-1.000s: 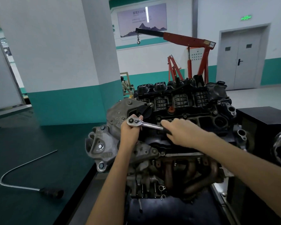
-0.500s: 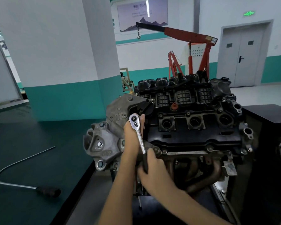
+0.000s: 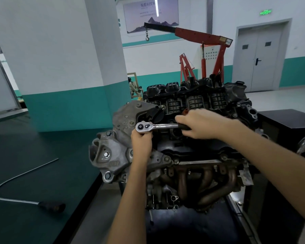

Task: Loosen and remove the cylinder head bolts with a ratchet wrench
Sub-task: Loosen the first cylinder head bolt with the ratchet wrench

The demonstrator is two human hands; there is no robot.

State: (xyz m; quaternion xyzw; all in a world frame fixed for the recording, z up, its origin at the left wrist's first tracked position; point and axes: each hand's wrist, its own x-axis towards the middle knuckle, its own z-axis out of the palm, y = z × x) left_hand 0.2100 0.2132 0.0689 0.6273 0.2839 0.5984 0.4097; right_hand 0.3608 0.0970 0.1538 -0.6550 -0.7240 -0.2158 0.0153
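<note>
**A:** Where do we have the ratchet wrench (image 3: pixel 157 126) now?

**B:** It is on top of the engine (image 3: pixel 201 173), at about 10 o'clock on the black valve cover (image 3: pixel 188 150). Its chromed head sits over a cylinder head bolt that we cannot see, because the head and the left hand hide it. From the head, the handle points to 3 o'clock and lies nearly level.

**A:** How will it handle, in our judgement?

**B:** It is steel, so stiff and rather heavy for its size, and the polished shank looks slippery. We should take it at the black grip on the far end, where the leverage is best. A tight bolt may break loose suddenly, we think, so the head must be pressed down on it.

**A:** And our hands?

**B:** The right hand (image 3: pixel 199 125) comes over the cover from 3 o'clock, with the forearm nearly straight. Its fingers are wrapped round the black grip. The left hand (image 3: pixel 141 143) rises from 6 o'clock with a straight wrist and is clenched just under the ratchet head, touching it. It seems to clasp the socket part, but the fingers cover that, so we cannot say exactly.
</note>
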